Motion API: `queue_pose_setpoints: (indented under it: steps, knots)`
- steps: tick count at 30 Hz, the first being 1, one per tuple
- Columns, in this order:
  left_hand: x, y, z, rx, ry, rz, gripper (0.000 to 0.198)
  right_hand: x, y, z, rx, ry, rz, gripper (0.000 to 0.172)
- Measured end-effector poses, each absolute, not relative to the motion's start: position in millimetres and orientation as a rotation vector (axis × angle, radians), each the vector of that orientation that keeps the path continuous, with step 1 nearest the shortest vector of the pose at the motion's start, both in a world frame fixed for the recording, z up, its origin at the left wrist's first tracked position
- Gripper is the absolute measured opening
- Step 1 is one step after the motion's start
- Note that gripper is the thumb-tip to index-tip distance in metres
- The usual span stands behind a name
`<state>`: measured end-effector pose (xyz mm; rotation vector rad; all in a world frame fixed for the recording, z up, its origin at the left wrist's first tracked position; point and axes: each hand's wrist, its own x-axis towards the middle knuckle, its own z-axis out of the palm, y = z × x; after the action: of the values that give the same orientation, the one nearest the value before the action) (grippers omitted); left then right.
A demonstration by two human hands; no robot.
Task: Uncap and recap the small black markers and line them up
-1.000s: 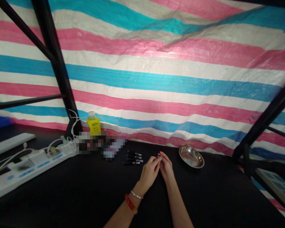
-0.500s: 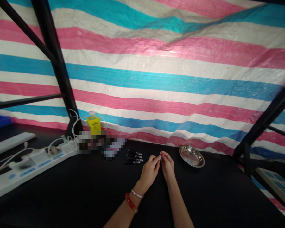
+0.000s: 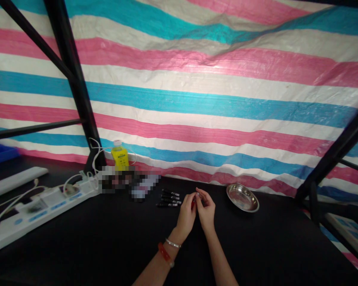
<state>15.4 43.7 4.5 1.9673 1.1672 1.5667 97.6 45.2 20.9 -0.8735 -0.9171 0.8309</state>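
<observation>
Above the black table, my left hand [image 3: 186, 212] and my right hand [image 3: 207, 212] meet at the fingertips. Both are closed around a small red thing with a silvery end [image 3: 193, 203]; the fingers cover most of it, so its kind is unclear. Just left of my left hand lie several black pens [image 3: 169, 197] with white print, roughly side by side. A shallow round steel dish [image 3: 234, 205] stands to the right of my right hand. Bracelets circle my left wrist.
A white power strip [image 3: 52, 216] with plugs and cables runs along the left. Behind it stand a yellow bottle [image 3: 120, 157] and blurred-out items. A striped plastic sheet [image 3: 197, 111] hangs at the back, between black metal posts [image 3: 73, 79].
My right hand has shifted slightly left and its fingers now bend closer against my left hand. The red thing shows lower, beside the left fingers. The view has shifted slightly.
</observation>
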Motion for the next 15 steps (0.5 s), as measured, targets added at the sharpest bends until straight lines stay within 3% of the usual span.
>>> queue_pose_setpoints:
  steps: [4, 10, 15]
  knots:
    - [13.7, 44.2, 5.1, 1.936, 1.155, 1.581, 0.033, 91.1, 42.7, 18.6, -0.893, -0.922, 0.804, 0.038]
    - [15.1, 45.4, 2.9, 1.911, 1.185, 1.584, 0.033, 92.1, 41.3, 18.5, -0.978, -0.906, 0.73, 0.031]
    - [16.6, 48.4, -0.8, 1.917, 1.24, 1.464, 0.019, 95.8, 43.2, 17.7, -1.025, -0.795, 0.54, 0.032]
